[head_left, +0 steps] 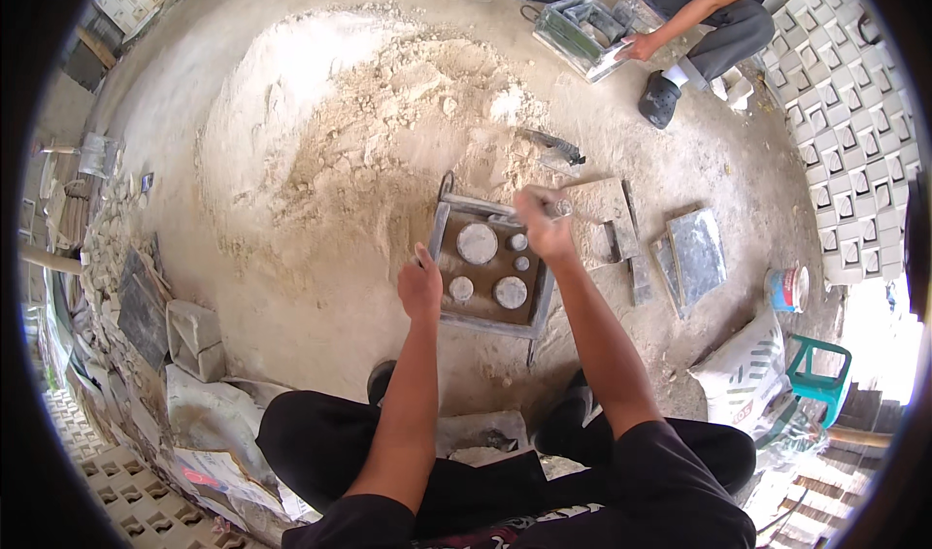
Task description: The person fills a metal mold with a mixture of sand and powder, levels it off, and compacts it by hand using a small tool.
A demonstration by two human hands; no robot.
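A nearly square metal mould frame (487, 326) lies on the ground between two bare hands. It has no clear long axis; its side walls run away from the person, far ends leaning slightly right. Inside are five round discs (477, 244): two large, three small. The left hand (420, 287) curls beside the frame's left wall, its grip unclear. The right hand (544, 224), blurred, closes around one indistinct tool (562, 208) at the frame's far right corner. One powder heap (379, 102) lies beyond the frame.
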